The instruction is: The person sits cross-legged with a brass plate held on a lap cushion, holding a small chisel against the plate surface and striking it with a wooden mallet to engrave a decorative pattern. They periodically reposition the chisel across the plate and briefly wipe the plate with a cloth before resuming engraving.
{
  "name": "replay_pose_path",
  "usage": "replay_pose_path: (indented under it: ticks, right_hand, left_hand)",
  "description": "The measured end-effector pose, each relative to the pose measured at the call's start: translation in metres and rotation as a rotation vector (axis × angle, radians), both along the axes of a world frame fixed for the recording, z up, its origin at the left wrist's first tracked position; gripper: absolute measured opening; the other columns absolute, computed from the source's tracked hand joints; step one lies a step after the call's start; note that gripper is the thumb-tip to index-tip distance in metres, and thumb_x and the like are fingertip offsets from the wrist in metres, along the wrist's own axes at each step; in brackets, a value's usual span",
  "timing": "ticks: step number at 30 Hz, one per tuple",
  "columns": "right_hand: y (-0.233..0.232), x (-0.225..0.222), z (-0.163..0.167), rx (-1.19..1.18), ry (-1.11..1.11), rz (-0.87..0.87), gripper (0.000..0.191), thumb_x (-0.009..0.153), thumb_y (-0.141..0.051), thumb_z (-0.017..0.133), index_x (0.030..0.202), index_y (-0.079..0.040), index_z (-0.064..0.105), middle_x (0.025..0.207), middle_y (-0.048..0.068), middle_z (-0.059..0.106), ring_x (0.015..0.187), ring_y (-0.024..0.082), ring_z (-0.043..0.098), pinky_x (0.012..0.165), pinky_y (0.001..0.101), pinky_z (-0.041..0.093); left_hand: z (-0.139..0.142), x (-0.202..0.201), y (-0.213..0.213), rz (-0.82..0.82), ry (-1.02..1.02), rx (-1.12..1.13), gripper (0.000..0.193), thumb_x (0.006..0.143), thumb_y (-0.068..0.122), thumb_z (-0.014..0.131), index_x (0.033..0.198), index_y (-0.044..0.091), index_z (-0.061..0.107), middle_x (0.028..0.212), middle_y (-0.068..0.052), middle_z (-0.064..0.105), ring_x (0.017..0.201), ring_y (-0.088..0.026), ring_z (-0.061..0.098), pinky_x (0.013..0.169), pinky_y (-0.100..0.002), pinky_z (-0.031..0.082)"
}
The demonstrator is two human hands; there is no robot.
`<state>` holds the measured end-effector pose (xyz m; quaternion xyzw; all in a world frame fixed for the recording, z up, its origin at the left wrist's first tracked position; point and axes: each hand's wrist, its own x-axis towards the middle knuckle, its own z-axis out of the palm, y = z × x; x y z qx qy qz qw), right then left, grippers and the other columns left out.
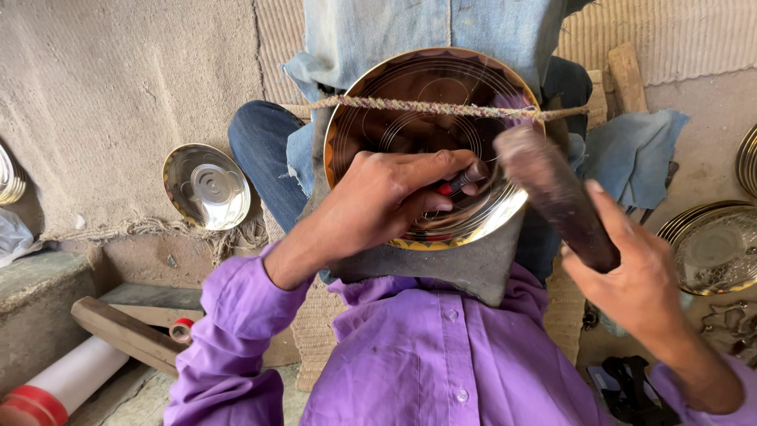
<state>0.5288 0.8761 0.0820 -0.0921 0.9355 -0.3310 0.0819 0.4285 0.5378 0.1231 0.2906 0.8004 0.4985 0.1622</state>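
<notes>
A round shiny brass plate (410,95) with engraved rings leans against a grey block (465,268) on my lap, with a braided rope (410,106) stretched across its upper part. My left hand (386,193) is closed on a small chisel with a red grip (461,183), its tip against the plate's face. My right hand (631,268) grips a dark wooden mallet (552,189), raised and blurred just right of the chisel's end.
Another shiny plate (206,185) leans on the cloth-covered wall at left. Stacked engraved plates (714,248) lie at right beside a blue cloth (635,150). A wooden stick (126,335), a white roll (67,383) and small metal tools (729,323) lie on the floor.
</notes>
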Motion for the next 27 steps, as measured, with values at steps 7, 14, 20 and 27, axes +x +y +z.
replay_pose_path:
  ticks: [7,14,20,27]
  right_hand:
    - [-0.014,0.044,-0.02,-0.263,0.111,-0.275,0.076,0.089,0.006,0.078,0.154,0.002,0.039,0.101,0.013,0.07,0.085,0.018,0.07,0.082,0.0327,0.058]
    - [-0.018,0.081,-0.04,-0.429,0.21,-0.367,0.053,0.093,0.008,0.078,0.129,-0.008,0.043,0.1,0.01,0.068,0.088,0.017,0.07,0.081,0.0286,0.06]
    - [-0.012,0.066,-0.046,-0.187,0.217,-0.224,0.059,0.087,0.003,0.078,0.139,-0.001,0.05,0.092,0.016,0.068,0.077,0.025,0.07,0.069,0.0358,0.057]
    - [-0.006,0.0,-0.004,-0.07,0.238,0.002,0.074,0.088,-0.002,0.078,0.155,-0.001,0.046,0.109,0.024,0.068,0.088,0.032,0.072,0.077,0.0391,0.058]
  left_hand:
    - [-0.01,-0.032,0.004,-0.436,0.047,0.099,0.049,0.094,0.015,0.073,0.142,0.01,0.061,0.13,-0.012,0.072,0.107,-0.033,0.073,0.086,-0.041,0.06]
    - [-0.007,-0.046,0.013,-0.637,0.003,0.086,0.051,0.091,0.014,0.073,0.141,0.011,0.062,0.125,-0.01,0.074,0.107,-0.031,0.073,0.085,-0.043,0.058]
    - [-0.001,-0.032,0.006,-0.44,0.025,0.038,0.05,0.089,0.01,0.074,0.138,0.011,0.064,0.128,-0.009,0.074,0.104,-0.029,0.075,0.085,-0.043,0.058]
    - [0.007,0.01,0.0,0.078,0.034,-0.056,0.054,0.086,-0.005,0.069,0.137,0.011,0.063,0.114,-0.005,0.076,0.096,-0.023,0.078,0.084,-0.035,0.062]
